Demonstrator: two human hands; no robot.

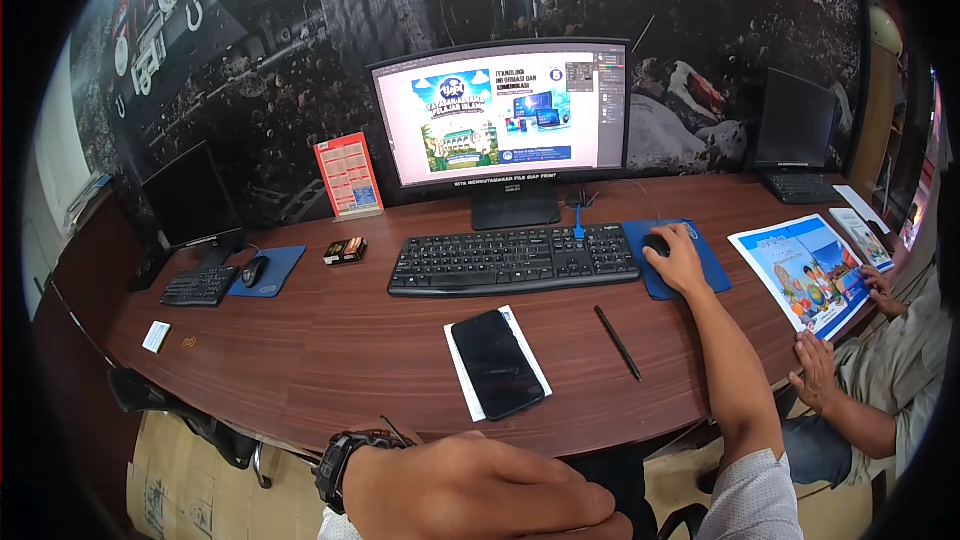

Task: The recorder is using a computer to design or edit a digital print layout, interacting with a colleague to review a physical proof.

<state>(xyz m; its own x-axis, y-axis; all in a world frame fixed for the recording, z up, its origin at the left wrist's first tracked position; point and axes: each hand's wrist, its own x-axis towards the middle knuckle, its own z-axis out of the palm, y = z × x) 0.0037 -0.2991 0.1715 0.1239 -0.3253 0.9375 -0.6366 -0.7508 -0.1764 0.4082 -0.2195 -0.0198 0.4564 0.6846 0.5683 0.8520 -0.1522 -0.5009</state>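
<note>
My right hand point(676, 254) rests over a black computer mouse point(655, 244) on a blue mouse pad point(712, 267), fingers curved round it. Close to the lower edge is my left hand point(475, 485), a black watch point(338, 468) on its wrist. Its fingers are bent and pressed together; whatever they may hold is hidden. Beyond it a black phone point(497, 363) lies on white paper point(541, 380). A black pen point(618, 342) lies between phone and mouse pad. The black keyboard point(515, 258) sits left of the mouse, below a lit monitor point(505, 112) showing a blue-and-white cover layout.
At right, another person's hands point(818, 372) touch a colourful printed sheet point(795, 270). A red desk calendar point(349, 176) and a small dark box point(345, 251) stand left of the keyboard. Farther left are a second keyboard point(200, 285) and mouse point(255, 270).
</note>
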